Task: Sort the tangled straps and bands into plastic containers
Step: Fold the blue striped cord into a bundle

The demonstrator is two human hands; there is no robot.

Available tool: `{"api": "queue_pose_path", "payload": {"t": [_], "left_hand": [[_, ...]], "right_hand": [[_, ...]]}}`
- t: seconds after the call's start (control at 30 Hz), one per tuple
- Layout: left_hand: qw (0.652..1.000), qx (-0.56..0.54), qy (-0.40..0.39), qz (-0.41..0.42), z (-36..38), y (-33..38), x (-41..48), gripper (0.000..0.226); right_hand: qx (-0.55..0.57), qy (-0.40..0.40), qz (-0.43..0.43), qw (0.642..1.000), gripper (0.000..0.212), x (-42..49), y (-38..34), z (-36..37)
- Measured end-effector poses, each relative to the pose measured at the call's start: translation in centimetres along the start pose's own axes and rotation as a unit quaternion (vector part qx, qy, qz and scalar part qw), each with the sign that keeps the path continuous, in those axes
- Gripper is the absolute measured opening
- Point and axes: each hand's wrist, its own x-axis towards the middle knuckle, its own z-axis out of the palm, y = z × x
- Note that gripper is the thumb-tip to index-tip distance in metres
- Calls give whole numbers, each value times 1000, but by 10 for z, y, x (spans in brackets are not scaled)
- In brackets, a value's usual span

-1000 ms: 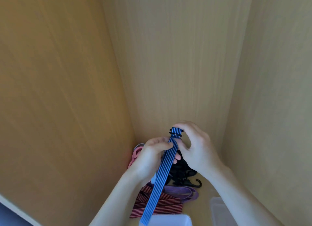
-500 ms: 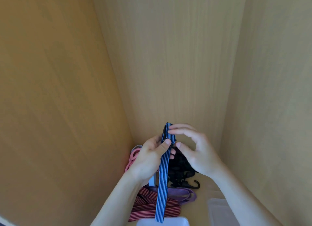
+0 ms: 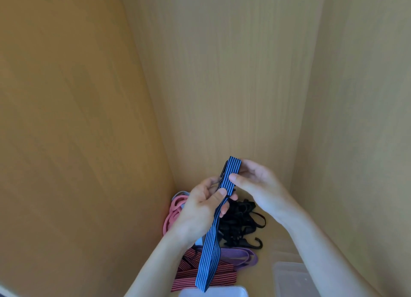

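Note:
A blue strap with black stripes (image 3: 211, 248) hangs from both hands above the pile. My left hand (image 3: 200, 210) pinches it between thumb and fingers just below its folded top. My right hand (image 3: 258, 185) holds the folded top end, thumb on the front, by a black hook piece. Under the hands lie a black tangle with hooks (image 3: 242, 225), pink bands (image 3: 173, 214), a purple band (image 3: 240, 255) and a red-and-black striped strap (image 3: 206, 276). A white plastic container (image 3: 222, 292) sits at the bottom edge, a clear one (image 3: 289, 276) to its right.
Wooden cabinet walls close in on the left (image 3: 77, 141), the back (image 3: 233, 85) and the right (image 3: 360, 119). The pile fills the back left corner of the wooden floor (image 3: 273, 236).
The strap's top end has been folded over and turned, so the flat striped face shows now. The right hand shifted its grip to that folded end. The hanging tail swung slightly.

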Motion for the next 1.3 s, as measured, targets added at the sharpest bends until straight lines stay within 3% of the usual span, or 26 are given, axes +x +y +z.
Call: {"api": "queue_pose_path", "payload": {"t": [0.33, 0.5, 0.67, 0.87, 1.13, 1.23, 1.3], "left_hand": [[998, 12, 67, 11, 12, -5, -3, 23], [997, 45, 51, 38, 15, -2, -7, 48], [999, -4, 25, 24, 10, 4, -11, 42], [996, 26, 77, 37, 12, -4, -8, 30], [987, 67, 132, 61, 8, -10, -7, 19], [989, 17, 142, 44, 7, -10, -7, 17], [989, -34, 142, 32, 5, -8, -7, 19]], "right_hand": [[56, 87, 28, 994, 18, -1, 4, 16], [123, 105, 31, 986, 30, -1, 3, 19], [103, 86, 10, 991, 35, -3, 0, 12], [95, 109, 15, 989, 34, 0, 2, 12], [49, 69, 57, 995, 30, 4, 9, 4], [31, 4, 58, 998, 25, 6, 7, -9], [61, -24, 55, 996, 33, 6, 8, -15]]}}
